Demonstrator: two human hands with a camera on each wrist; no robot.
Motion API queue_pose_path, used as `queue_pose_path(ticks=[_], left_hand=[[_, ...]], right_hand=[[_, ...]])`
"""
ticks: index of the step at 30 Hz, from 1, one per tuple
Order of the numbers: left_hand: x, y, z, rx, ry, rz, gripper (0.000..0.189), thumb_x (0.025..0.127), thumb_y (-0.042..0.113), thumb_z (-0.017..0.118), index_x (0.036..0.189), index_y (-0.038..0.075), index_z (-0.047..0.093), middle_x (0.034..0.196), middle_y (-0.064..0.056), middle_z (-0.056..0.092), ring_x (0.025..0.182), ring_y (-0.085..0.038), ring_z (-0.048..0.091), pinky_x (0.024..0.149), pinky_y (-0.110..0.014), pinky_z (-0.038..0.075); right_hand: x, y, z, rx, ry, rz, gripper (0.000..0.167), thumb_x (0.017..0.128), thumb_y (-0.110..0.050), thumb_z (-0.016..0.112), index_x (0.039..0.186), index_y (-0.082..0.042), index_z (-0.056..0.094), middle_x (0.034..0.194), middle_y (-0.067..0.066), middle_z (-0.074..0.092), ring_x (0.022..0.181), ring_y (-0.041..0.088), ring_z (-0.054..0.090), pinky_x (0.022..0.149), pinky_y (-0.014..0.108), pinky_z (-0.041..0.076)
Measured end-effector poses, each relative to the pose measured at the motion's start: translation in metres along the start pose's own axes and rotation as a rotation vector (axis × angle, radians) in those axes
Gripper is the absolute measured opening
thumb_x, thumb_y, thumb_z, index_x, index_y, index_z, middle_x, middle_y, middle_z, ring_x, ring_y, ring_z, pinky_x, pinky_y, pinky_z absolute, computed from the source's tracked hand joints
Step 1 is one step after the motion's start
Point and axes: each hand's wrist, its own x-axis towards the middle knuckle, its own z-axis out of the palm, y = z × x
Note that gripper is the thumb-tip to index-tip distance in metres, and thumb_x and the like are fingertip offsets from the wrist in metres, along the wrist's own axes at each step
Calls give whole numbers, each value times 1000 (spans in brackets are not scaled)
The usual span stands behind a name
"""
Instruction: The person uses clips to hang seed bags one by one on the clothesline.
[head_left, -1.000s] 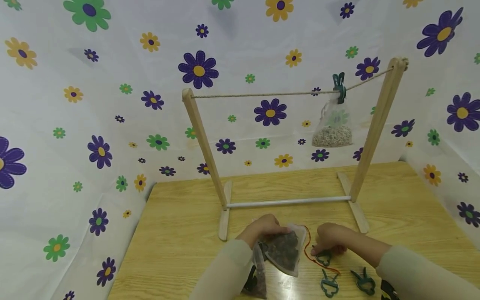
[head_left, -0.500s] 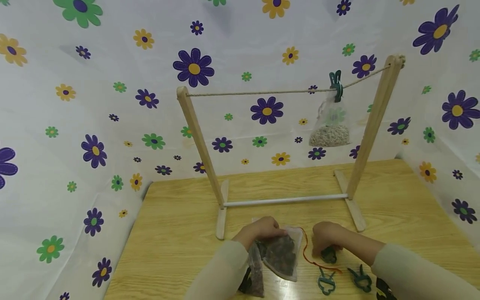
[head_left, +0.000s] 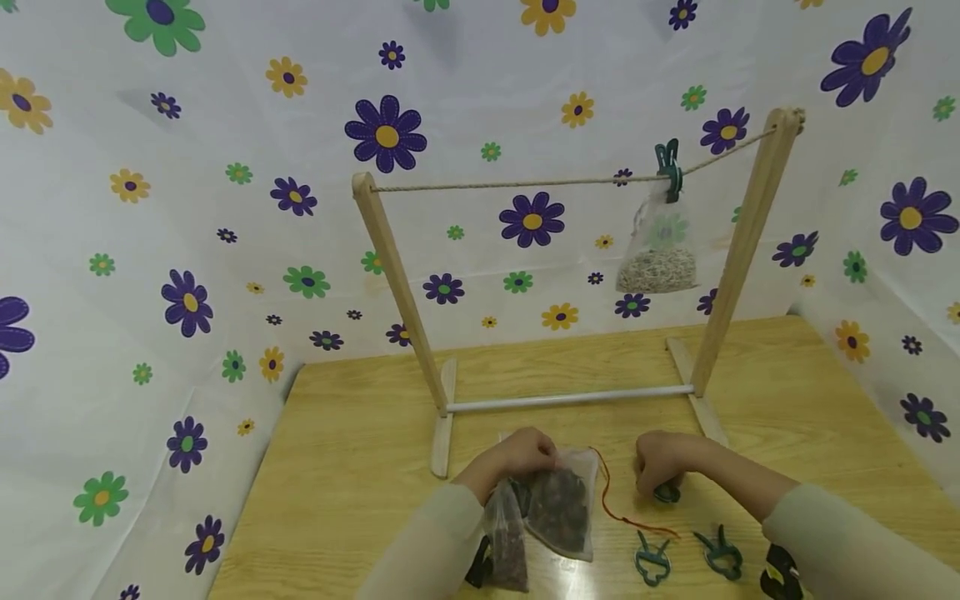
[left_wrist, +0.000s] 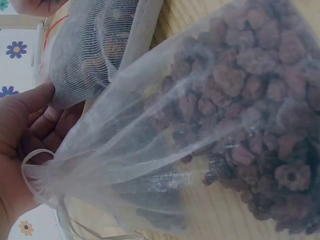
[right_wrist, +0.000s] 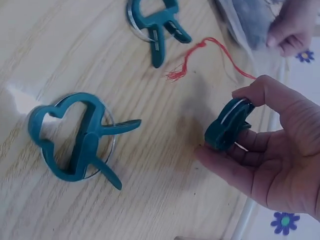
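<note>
My left hand [head_left: 527, 450] pinches the top corner of a white mesh pouch [head_left: 557, 512] with dark contents and a red string [head_left: 606, 492]. Beside it lies a sheer drawstring bag [left_wrist: 240, 75] of dark reddish dried pieces, its gathered neck against that palm. Between thumb and fingers, my right hand [right_wrist: 275, 135] holds a green plastic clip [right_wrist: 225, 127], seen edge-on over the table. Two more green clips lie close by: one [right_wrist: 87, 150] flat with its handles spread, another [right_wrist: 160, 20] near the end of the red string.
Behind my hands stands a wooden frame [head_left: 393, 283] with a rope [head_left: 495, 184] across its top and a white bar below. From the rope hangs a sheer bag [head_left: 658, 271] of pale shreds, held by a green clip [head_left: 669, 171]. Flower-printed sheeting surrounds the wooden table [head_left: 337, 450].
My right hand has gathered the clip from between the red string and the other clips, tilting it up in its grasp. My left hand stays on the mesh pouch.
</note>
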Motion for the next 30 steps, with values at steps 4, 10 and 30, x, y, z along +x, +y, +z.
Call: queue_pose_path(ticks=[4, 10, 30], left_hand=[[-2, 0, 0, 65, 28, 48, 13, 88, 12, 64, 85, 1, 72, 75, -3, 67, 60, -3, 47, 54, -19, 39], [-7, 7, -3, 71, -77, 50, 33, 90, 12, 64, 59, 6, 54, 52, 6, 40, 46, -6, 34, 46, -20, 31], [-26, 44, -21, 257, -155, 187, 28, 96, 18, 55, 69, 11, 59, 56, 3, 52, 53, -20, 60, 49, -18, 43]], right_hand=[[0, 5, -4, 81, 35, -8, 43, 73, -4, 62, 51, -20, 30, 44, -10, 27, 40, 4, 24, 43, 19, 29], [-3, 6, -7, 84, 46, -36, 37, 72, -1, 62, 48, -17, 39, 43, -9, 34, 39, 3, 28, 43, 18, 28], [-11, 8, -23, -9, 239, -375, 22, 80, -17, 73, 70, -13, 54, 58, -12, 48, 50, 0, 38, 50, 20, 35]])
